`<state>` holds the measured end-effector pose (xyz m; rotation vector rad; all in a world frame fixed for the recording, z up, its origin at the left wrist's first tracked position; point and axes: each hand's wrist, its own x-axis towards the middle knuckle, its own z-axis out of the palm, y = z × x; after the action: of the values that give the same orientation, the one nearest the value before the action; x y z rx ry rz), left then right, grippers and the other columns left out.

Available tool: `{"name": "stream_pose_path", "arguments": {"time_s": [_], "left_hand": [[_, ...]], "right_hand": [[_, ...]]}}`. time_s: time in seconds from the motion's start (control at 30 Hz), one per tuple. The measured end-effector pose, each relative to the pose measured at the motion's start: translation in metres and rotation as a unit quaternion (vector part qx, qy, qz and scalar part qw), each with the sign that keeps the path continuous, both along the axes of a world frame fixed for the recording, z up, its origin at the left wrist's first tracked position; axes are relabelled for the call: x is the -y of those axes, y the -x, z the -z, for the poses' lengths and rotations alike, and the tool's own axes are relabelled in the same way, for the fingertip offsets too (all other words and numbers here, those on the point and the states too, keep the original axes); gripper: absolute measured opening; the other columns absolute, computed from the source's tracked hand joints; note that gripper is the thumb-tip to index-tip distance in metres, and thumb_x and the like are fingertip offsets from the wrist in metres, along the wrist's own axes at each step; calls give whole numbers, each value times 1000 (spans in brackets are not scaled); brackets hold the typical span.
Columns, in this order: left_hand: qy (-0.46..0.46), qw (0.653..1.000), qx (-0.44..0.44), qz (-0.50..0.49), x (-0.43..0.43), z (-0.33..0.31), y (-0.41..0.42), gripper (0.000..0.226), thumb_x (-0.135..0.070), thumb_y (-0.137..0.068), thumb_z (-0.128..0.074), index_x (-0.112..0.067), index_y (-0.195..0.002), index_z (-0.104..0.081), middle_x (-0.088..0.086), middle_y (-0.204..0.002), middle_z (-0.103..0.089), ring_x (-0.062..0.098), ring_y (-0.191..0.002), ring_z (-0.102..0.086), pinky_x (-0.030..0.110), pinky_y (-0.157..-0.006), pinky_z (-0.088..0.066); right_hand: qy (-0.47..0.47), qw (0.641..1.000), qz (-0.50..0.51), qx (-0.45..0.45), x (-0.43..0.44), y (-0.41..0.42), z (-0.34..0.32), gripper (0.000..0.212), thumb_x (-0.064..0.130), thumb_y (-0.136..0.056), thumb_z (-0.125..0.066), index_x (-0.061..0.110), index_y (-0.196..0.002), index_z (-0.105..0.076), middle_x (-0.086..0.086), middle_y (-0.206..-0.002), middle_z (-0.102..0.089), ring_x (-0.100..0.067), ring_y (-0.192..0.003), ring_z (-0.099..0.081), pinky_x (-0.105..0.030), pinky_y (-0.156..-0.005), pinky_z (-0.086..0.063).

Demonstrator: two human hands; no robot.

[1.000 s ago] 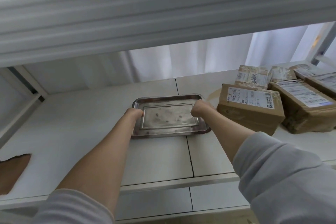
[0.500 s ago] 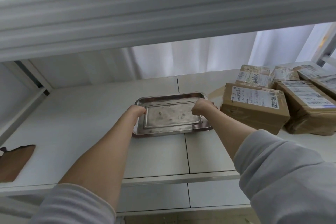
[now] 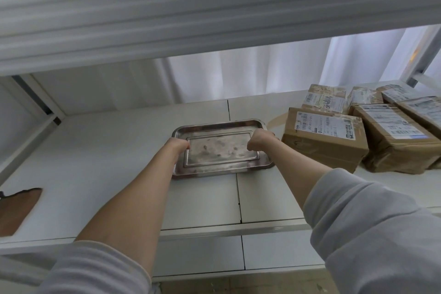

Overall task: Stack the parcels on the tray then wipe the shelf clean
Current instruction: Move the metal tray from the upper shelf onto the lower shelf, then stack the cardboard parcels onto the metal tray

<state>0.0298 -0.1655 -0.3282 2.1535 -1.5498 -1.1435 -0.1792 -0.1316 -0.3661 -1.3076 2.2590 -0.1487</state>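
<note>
A rectangular steel tray (image 3: 220, 126) lies flat in the middle of the white shelf (image 3: 102, 157). My left hand (image 3: 177, 145) grips its left rim with curled fingers. My right hand (image 3: 260, 139) grips the right rim the same way. Nothing lies in the tray. To the right sit several brown cardboard parcels with white labels: the nearest parcel (image 3: 325, 138) is just beside my right hand, a larger one (image 3: 393, 136) lies further right, and smaller ones (image 3: 325, 101) stand behind.
A brown cloth (image 3: 18, 209) lies at the shelf's left front edge. A white upper shelf beam (image 3: 214, 14) hangs close overhead, with boxes on top of it. White curtains hang behind. A shelf upright (image 3: 422, 55) rises at the back right.
The tray stays in both hands' grip and has barely shifted on the shelf. The view has drifted slightly, so the parcels sit a little further right and the cloth a little higher in frame.
</note>
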Motion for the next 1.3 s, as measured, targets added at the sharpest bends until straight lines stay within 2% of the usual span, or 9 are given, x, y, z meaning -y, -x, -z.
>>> {"name": "stream_pose_path", "arguments": {"time_s": [0.13, 0.27, 0.47, 0.6, 0.67, 0.77, 0.9, 1.0, 1.3], "left_hand": [[-6, 1000, 9, 7, 5, 2, -2, 63, -14, -91, -56, 0, -146, -27, 20, -151, -30, 37, -139, -31, 40, -110, -33], [35, 999, 24, 14, 18, 1, 4, 51, -17, -86, -58, 2, -132, -44, 21, -138, -45, 36, -129, -42, 39, -108, -39], [82, 993, 23, 77, 23, -10, 35, 42, -27, -80, -64, -3, -114, -59, 16, -124, -59, 32, -115, -55, 31, -99, -45], [91, 985, 16, 147, 14, -19, 64, 32, -20, -85, -59, 1, -109, -59, 16, -114, -61, 30, -109, -56, 28, -86, -46], [92, 982, -14, 166, 6, -23, 77, 12, -15, -84, -59, -3, -84, -57, 14, -90, -55, 27, -87, -53, 27, -67, -42], [108, 975, -24, 193, 2, -26, 97, 29, -13, -84, -59, -10, -61, -40, 6, -65, -39, 20, -65, -39, 23, -50, -26], [126, 965, -40, 228, -10, -38, 122, 18, -13, -85, -59, -7, -73, -49, 5, -69, -42, 20, -69, -43, 24, -57, -31], [136, 961, -44, 238, -19, -39, 140, 23, -13, -86, -58, -10, -67, -45, 3, -66, -38, 15, -58, -36, 25, -55, -28], [191, 962, -66, 183, -58, -44, 203, 27, -11, -88, -56, -17, -65, -42, -3, -70, -38, 11, -61, -37, 22, -58, -32]], "right_hand": [[9, 1000, -7, 0, -3, 1, -3, 16, 15, -85, -54, 6, -96, -48, -20, -118, -56, -30, -101, -56, -34, -76, -46], [55, 998, 2, 11, -3, -2, -8, 9, 13, -84, -52, 8, -88, -46, -17, -104, -47, -30, -88, -49, -33, -66, -43], [131, 991, -12, -30, -9, -3, -24, 34, 8, -89, -48, 6, -122, -53, -15, -127, -40, -35, -109, -51, -43, -95, -49], [186, 980, -17, -66, -21, 3, -36, 33, 13, -91, -54, 11, -124, -56, -14, -125, -44, -32, -108, -52, -43, -92, -51], [208, 974, -14, -83, -29, 8, -44, 37, 15, -91, -56, 12, -128, -55, -13, -127, -44, -31, -112, -50, -42, -92, -51], [237, 966, -10, -100, -41, 17, -58, 42, 15, -90, -57, 13, -131, -52, -12, -131, -43, -31, -119, -47, -41, -95, -49], [252, 961, -5, -112, -53, 33, -73, 42, 16, -92, -54, 12, -133, -51, -13, -133, -42, -31, -121, -44, -41, -99, -46], [260, 959, -2, -113, -61, 48, -79, 43, 17, -93, -54, 12, -135, -49, -14, -135, -41, -31, -123, -43, -40, -99, -44], [244, 965, -21, -90, -93, 122, -85, 49, 23, -92, -56, 13, -138, -42, -14, -140, -38, -33, -128, -40, -44, -100, -44]]}}
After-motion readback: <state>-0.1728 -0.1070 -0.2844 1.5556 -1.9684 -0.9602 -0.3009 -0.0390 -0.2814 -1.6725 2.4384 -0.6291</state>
